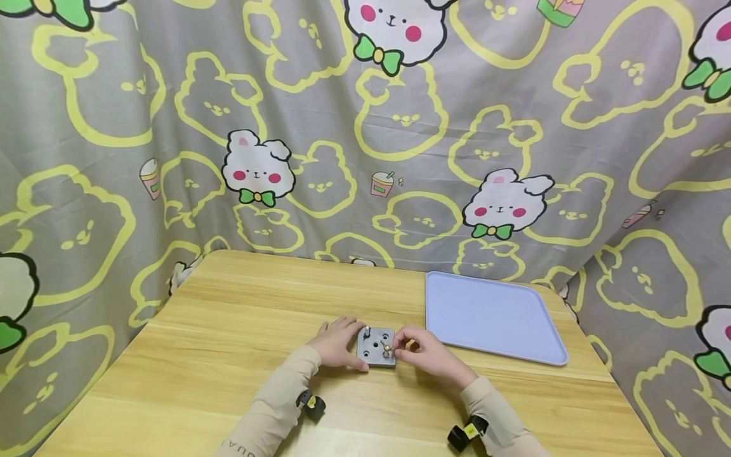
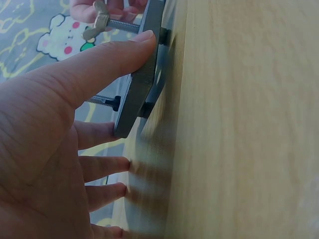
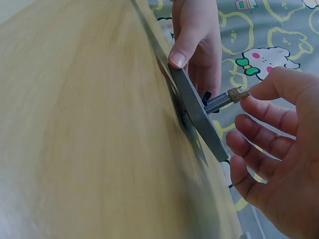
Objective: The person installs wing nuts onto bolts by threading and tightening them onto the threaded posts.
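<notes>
A square grey metal plate (image 1: 374,358) with several holes sits on the table, raised slightly on short feet in the left wrist view. My left hand (image 1: 335,346) grips its left side, thumb on the near edge and index finger at the far one. From the plate's right part rises a threaded bolt (image 2: 123,26) with a brass-coloured wing nut (image 3: 238,93) near its top. Thumb and index finger of my right hand (image 1: 429,357) pinch this wing nut. Another upright bolt (image 1: 367,331) stands at the plate's far left corner, with no wing nut visible on it.
A pale blue rectangular tray (image 1: 491,311) lies at the back right of the wooden table (image 1: 251,304), beyond my right hand. Behind the table hangs a grey patterned curtain (image 1: 331,114). Black camera straps (image 1: 311,404) are on both wrists.
</notes>
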`<state>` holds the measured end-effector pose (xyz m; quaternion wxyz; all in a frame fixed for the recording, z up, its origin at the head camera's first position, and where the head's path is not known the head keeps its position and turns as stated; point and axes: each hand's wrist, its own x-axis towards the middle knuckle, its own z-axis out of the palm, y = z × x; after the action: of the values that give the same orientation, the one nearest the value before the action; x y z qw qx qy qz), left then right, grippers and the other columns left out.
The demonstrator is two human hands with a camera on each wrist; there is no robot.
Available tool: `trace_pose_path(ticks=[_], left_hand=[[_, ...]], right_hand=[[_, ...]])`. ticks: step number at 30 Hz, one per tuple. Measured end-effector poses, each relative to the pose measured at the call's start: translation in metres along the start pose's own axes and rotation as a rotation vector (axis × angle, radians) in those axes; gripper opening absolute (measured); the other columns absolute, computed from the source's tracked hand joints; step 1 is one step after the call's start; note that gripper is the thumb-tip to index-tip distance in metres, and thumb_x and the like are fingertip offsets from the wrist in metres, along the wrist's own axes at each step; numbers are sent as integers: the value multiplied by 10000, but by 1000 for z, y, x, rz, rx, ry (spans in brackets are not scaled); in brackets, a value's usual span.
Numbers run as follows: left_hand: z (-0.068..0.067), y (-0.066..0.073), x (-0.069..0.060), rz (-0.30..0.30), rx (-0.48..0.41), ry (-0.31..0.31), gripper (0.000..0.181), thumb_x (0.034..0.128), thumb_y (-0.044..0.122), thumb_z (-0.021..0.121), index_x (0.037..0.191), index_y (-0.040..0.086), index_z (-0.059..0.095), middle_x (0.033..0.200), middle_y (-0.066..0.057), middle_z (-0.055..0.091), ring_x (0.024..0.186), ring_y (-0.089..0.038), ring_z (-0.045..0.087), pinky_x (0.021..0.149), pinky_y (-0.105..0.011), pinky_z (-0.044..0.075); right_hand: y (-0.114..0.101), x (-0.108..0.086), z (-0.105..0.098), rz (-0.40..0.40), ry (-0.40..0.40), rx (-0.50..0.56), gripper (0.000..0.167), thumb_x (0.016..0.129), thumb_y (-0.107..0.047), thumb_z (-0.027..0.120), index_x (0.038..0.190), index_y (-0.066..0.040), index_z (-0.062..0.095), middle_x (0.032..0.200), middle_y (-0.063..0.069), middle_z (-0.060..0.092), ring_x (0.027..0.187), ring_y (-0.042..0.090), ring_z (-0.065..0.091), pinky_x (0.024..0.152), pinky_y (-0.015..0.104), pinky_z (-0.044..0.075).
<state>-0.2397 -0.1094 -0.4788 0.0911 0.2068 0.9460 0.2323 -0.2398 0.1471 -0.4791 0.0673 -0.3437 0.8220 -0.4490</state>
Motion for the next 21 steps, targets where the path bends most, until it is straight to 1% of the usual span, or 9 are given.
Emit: trace_pose_path(ticks=[3,8,12,17,19,21], left_hand=[[0,0,0,-1,1,0,962,673,557,803,1448,122,432,1526,-174,395,1445,-399,302,1137,-705,191],[0,1,-1,-5,1,-4,961,675,555,803,1449,124,431,1528,-176,391,1445,-400,302,1139,-703,190],[0,1,-1,-10,1,-4,958,675,553,803,1449,128,432,1528,-173,394,1447,-395,303,1141,-699,191],[-1,1,-1,-11,0,-4,956,676,551,803,1448,126,433,1525,-172,399,1446,-394,305,1140,-700,192],[-1,1,-1,-10,2,-5,955,678,551,803,1448,126,433,1524,-172,400,1446,-394,305,1140,-700,193],[-1,2,-1,-9,4,-5,953,679,552,802,1448,127,433,1524,-172,400,1446,-394,306,1139,-700,196]], right_hand=[[0,1,0,3,-6,2,69,911,-89,638,971,-64,660,982,108,662,902,79,552,760,232,510],[1,5,2,-4,-4,-8,46,903,-132,665,928,-102,639,936,65,654,868,55,555,736,231,520],[1,8,4,11,16,0,174,874,-159,711,947,-92,568,906,68,623,831,73,556,691,219,516],[2,12,7,43,38,23,347,843,-202,751,1073,-51,540,943,92,603,854,152,572,699,207,511],[3,14,7,43,41,26,362,840,-205,754,1090,-41,550,956,104,601,864,187,576,698,206,508],[3,14,8,43,43,27,332,841,-204,754,1068,-50,567,960,106,601,863,208,580,691,200,502]])
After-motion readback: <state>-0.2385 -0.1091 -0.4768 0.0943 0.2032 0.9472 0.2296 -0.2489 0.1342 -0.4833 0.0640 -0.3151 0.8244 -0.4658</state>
